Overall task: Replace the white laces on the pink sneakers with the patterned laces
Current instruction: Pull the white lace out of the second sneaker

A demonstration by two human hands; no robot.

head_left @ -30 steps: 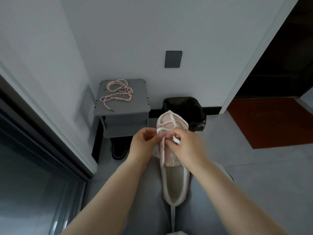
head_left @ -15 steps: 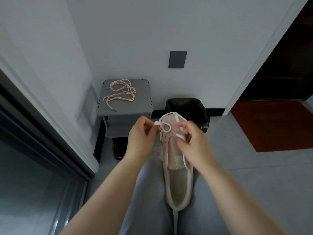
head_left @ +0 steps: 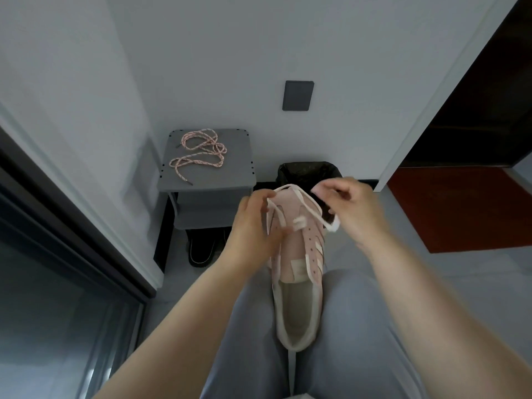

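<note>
A home entryway: a low grey shoe bench (head_left: 207, 180) against the far wall with dark shoes (head_left: 201, 251) beneath, a lined bin (head_left: 305, 171) just beside it, a red doormat (head_left: 460, 208) by the right doorway.

You get nothing readable here: the white patch (head_left: 298, 268) on the pink sneaker (head_left: 309, 243) tongue is blurred, and the grey wall plate (head_left: 298, 95) carries no legible marking.

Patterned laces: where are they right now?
In the head view the patterned laces lie in a loose coil on the grey stool at the wall, left of the black bin and beyond the left hand, untouched.
</note>
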